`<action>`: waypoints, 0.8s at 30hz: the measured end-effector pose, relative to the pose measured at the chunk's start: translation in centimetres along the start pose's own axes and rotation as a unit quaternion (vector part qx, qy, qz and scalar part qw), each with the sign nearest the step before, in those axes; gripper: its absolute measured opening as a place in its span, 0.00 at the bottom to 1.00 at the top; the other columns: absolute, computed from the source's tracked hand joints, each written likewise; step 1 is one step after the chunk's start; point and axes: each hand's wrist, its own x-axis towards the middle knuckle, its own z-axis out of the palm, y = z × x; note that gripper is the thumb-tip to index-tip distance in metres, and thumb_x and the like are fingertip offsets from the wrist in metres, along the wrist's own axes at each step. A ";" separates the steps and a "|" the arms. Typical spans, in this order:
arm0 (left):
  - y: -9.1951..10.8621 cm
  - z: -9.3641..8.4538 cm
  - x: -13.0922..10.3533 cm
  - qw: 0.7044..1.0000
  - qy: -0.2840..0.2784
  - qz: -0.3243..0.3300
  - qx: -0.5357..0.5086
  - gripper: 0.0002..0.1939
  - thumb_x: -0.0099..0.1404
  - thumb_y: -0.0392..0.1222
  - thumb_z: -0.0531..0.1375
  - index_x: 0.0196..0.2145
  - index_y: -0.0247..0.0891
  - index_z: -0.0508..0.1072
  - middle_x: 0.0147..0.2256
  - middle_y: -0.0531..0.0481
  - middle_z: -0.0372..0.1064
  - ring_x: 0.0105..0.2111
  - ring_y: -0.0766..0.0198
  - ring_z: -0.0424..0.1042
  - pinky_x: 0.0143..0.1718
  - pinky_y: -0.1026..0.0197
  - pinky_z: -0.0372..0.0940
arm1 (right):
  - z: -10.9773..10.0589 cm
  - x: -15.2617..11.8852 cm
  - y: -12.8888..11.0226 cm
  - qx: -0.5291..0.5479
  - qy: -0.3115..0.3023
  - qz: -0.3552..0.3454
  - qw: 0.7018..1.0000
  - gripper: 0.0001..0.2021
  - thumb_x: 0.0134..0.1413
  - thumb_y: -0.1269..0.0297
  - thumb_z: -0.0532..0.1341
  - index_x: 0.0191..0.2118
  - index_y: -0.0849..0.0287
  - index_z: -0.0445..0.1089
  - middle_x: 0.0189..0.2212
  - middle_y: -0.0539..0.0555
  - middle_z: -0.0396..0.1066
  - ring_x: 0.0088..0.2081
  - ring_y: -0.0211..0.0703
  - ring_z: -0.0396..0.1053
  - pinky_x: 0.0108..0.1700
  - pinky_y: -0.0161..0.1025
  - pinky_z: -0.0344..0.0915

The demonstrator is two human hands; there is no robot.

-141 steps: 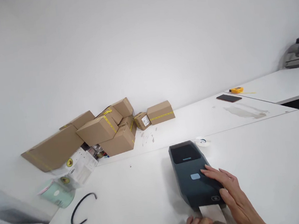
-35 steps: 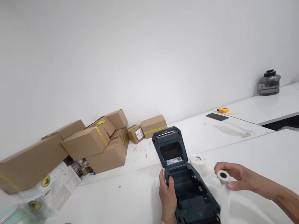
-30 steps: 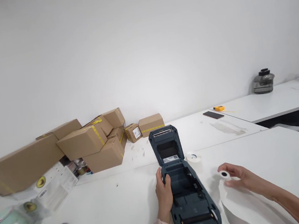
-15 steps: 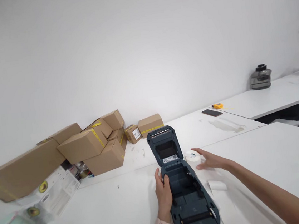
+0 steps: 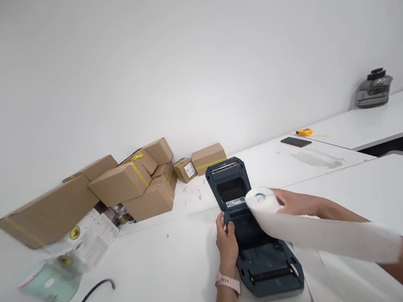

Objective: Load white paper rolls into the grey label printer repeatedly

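Raised from beside the open dark-blue plastic printer (image 5: 266, 256), the round white paper roll (image 5: 268, 205) fills my right hand (image 5: 295, 202), best kept level; my left hand (image 5: 227, 246) clasps the printer's side.

The place looks like a packing corner in an office or small workshop. Between eight and nine o'clock, brown cardboard boxes with yellow tape (image 5: 118, 187) are piled by a plain white wall (image 5: 193, 74). Smooth white tables (image 5: 146, 273) carry an open dark-blue plastic label printer (image 5: 264, 257) at five o'clock and a yellow tape measure (image 5: 304, 132) at three.
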 end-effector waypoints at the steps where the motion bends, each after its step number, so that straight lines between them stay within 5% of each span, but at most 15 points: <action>1: 0.0 -0.1 0.1 1.000 -0.006 0.006 -0.004 0.29 0.66 0.53 0.56 0.62 0.44 0.62 0.61 0.43 0.65 0.58 0.52 0.67 0.58 0.54 0.60 | 0.6 0.8 -1.4 -0.047 -0.046 -0.011 0.998 0.35 0.38 0.56 0.71 0.57 0.56 0.67 0.52 0.57 0.72 0.53 0.58 0.70 0.53 0.47 0.68; 6: -0.2 -0.6 0.2 0.999 -0.037 0.021 -0.028 0.24 0.66 0.50 0.55 0.56 0.38 0.72 0.60 0.43 0.67 0.60 0.53 0.65 0.60 0.56 0.59 | 3.7 4.3 -2.4 -0.261 -0.146 0.004 0.954 0.38 0.27 0.55 0.74 0.52 0.55 0.70 0.45 0.56 0.71 0.45 0.57 0.71 0.45 0.47 0.68; 13: 0.4 -0.4 -0.3 0.998 -0.045 0.033 -0.041 0.22 0.66 0.50 0.54 0.52 0.38 0.74 0.58 0.41 0.68 0.59 0.53 0.65 0.59 0.55 0.60 | 5.1 6.1 1.7 -0.355 -0.148 0.036 0.923 0.40 0.28 0.39 0.71 0.51 0.53 0.74 0.43 0.60 0.74 0.48 0.67 0.70 0.53 0.59 0.60; 18: 0.2 0.0 -0.4 0.997 -0.037 0.055 -0.032 0.21 0.67 0.51 0.52 0.50 0.38 0.73 0.57 0.41 0.68 0.59 0.54 0.64 0.61 0.56 0.57 | 6.3 6.6 2.1 -0.348 -0.107 0.026 0.931 0.35 0.32 0.43 0.72 0.47 0.60 0.77 0.41 0.65 0.75 0.48 0.72 0.69 0.56 0.67 0.53; 21: -0.1 0.0 -0.2 0.997 -0.038 0.062 -0.025 0.21 0.68 0.52 0.52 0.51 0.38 0.72 0.56 0.41 0.69 0.58 0.54 0.64 0.60 0.56 0.57 | 5.5 5.1 1.7 -0.312 -0.061 -0.007 0.948 0.27 0.45 0.42 0.66 0.47 0.55 0.76 0.43 0.60 0.76 0.50 0.62 0.70 0.58 0.56 0.56; 24: -0.3 0.0 0.0 0.997 -0.043 0.065 -0.020 0.22 0.68 0.54 0.51 0.51 0.38 0.72 0.56 0.41 0.68 0.59 0.54 0.64 0.61 0.55 0.57 | 3.2 1.4 2.2 -0.269 0.051 -0.003 0.962 0.24 0.65 0.44 0.48 0.47 0.54 0.74 0.47 0.58 0.75 0.49 0.52 0.70 0.53 0.45 0.62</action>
